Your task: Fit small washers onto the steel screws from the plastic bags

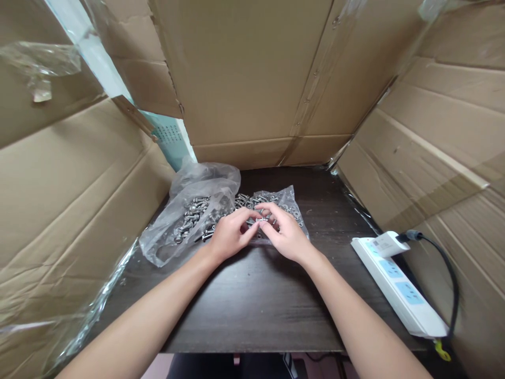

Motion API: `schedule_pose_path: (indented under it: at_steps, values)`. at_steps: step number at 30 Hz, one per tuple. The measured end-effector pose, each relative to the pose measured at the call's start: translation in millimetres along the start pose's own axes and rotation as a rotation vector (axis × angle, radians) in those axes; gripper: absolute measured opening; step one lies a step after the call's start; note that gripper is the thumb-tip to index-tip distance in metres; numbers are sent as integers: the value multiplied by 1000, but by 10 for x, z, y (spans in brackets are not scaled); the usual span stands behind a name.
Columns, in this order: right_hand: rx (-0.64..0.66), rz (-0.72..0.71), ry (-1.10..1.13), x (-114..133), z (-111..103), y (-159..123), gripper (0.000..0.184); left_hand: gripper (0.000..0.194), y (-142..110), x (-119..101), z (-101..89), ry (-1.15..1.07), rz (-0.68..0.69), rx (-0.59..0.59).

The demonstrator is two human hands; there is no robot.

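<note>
Nearest, two bare forearms reach over a dark table. The left hand and right hand meet fingertip to fingertip, fingers curled and thumbs close, both pinching a small metal bolt between them. Just beyond and beneath lie loose bolts and washers on clear plastic; left of them, a plastic bag holds more bolts. Cardboard walls stand behind.

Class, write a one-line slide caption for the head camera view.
Two bare hands, left and right, hold a small metal fastener above plastic bags of loose hardware.
</note>
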State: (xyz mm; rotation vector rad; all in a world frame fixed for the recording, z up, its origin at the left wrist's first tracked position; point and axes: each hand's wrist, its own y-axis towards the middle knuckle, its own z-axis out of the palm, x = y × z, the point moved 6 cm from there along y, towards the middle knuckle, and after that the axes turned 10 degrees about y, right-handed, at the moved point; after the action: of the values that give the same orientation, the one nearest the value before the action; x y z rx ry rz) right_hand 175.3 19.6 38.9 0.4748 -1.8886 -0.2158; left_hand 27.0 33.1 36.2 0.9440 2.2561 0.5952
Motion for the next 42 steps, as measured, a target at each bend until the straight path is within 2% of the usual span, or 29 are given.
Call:
schedule_pose_path:
  at_steps: [5,7,11,18,24,30,35,42]
  values:
    - [16,57,1,-18,-1,1,32,12,-6,-11,10,-8,14,16]
    - [-8,43,26,-12,-28,3,29,12,-3,-12,3,-13,8,11]
    - [19,15,53,-17,-26,6,35,13,1,-17,-12,-18,13,0]
    - [32,66,70,-58,-7,-5,31,11,-4,-25,-13,4,33,-16]
    - [32,21,73,13,-2,-9,31,11,-5,-2,-29,-22,25,-42]
    - [46,33,29,9,24,0,30,11,-11,3,-23,-13,34,-44]
    - [-3,-31,25,41,-9,-6,31,11,-6,-12,-54,-1,49,-87]
    - [30,12,72,9,19,-12,34,12,-7,-16,-41,-12,64,-71]
